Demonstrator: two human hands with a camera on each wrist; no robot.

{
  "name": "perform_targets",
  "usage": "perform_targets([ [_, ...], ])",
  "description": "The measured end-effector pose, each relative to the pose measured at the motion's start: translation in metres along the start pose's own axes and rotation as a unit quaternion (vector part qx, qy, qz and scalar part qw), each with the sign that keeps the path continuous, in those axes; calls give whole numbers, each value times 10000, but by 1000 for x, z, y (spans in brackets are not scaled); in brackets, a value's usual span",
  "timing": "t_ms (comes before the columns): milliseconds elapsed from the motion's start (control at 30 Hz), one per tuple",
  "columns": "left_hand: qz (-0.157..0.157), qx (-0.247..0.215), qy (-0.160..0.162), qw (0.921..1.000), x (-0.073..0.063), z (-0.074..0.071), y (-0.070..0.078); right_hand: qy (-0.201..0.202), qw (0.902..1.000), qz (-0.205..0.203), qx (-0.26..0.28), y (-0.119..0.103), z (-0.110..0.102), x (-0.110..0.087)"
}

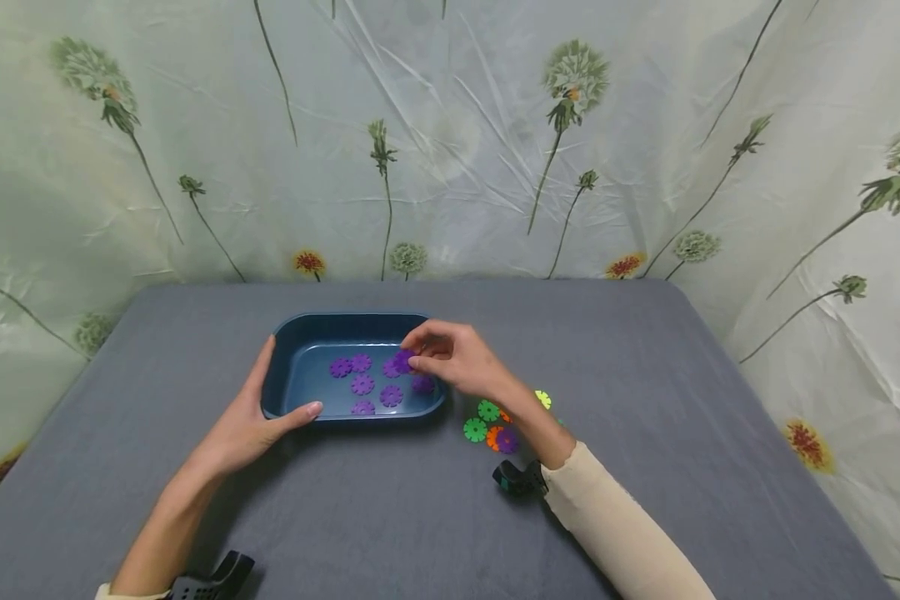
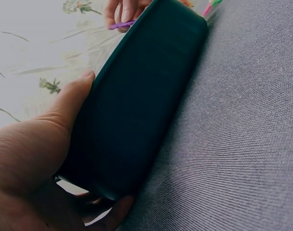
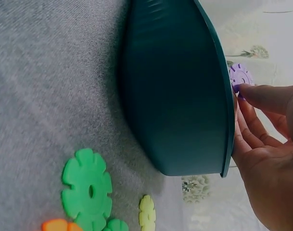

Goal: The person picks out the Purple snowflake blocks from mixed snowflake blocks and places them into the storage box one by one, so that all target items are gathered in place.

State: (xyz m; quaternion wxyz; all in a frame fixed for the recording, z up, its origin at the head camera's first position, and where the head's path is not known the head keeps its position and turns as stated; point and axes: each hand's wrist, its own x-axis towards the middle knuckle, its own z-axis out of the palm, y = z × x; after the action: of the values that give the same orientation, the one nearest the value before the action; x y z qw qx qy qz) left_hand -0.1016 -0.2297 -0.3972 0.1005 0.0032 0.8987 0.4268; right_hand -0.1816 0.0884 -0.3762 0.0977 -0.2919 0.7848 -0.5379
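A dark blue tray (image 1: pixel 306 385) sits on the grey table with several purple notched discs (image 1: pixel 362 383) inside it. My left hand (image 1: pixel 243 427) holds the tray's left end, with the thumb over the near rim; the left wrist view shows fingers round the end of the tray wall (image 2: pixel 132 101). Over the tray's right end, my right hand (image 1: pixel 456 360) pinches a purple disc (image 3: pixel 240 74) between thumb and fingers. Its fingers partly cover the discs below.
Right of the tray, on the table (image 1: pixel 390 517), lie green discs (image 1: pixel 476 430), an orange disc (image 1: pixel 492 438), a purple disc (image 1: pixel 507 441) and a yellow disc (image 1: pixel 543 398). My right forearm partly hides this group. A flower-patterned curtain (image 1: pixel 450 150) hangs behind the table.
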Motion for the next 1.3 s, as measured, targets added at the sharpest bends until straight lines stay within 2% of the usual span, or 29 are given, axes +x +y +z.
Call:
perform_targets([
  [367,-31,0,-2,10000,-2,-1,-3,-127,9992,377,-10,-8,13,13],
  [567,-107,44,-29,9999,-1,-3,-5,-300,9980,503,-223,-12,20,19],
  [833,-179,35,-70,9998,1,-1,-3,-304,9962,713,-402,-15,26,25],
  [1300,-137,-7,-87,9999,2,-1,-1,-427,9942,835,-532,-14,39,35],
])
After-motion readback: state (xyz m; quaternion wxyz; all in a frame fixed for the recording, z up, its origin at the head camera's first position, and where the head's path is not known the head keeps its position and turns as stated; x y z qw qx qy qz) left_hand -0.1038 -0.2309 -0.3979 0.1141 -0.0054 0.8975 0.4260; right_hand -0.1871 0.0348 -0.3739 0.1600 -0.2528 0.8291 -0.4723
